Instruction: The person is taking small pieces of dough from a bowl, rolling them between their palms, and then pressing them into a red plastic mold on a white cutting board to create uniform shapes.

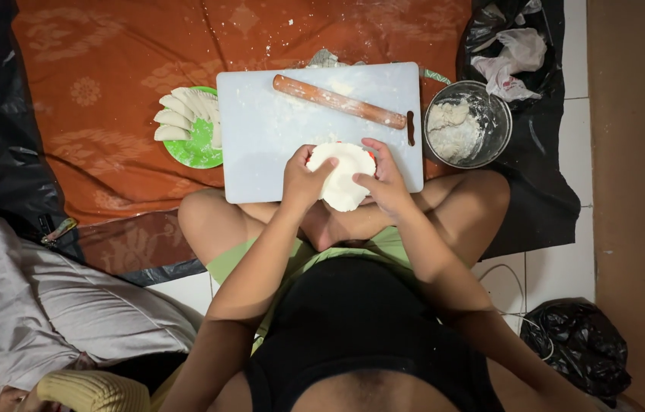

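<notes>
I've got the dough round (343,174) gripped between both hands, flat side up: left hand (305,179) and right hand (385,183) pinch opposite edges, equally near. Rolling pin (339,101) lies beyond my fingertips, slanted on the cutting board (261,145).

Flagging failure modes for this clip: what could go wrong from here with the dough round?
1. The thin dough round sags unsupported below the left hand and right hand; it might stretch or tear.
2. The rolling pin lies loose and slanted on the cutting board; a knock could roll it off.
</notes>
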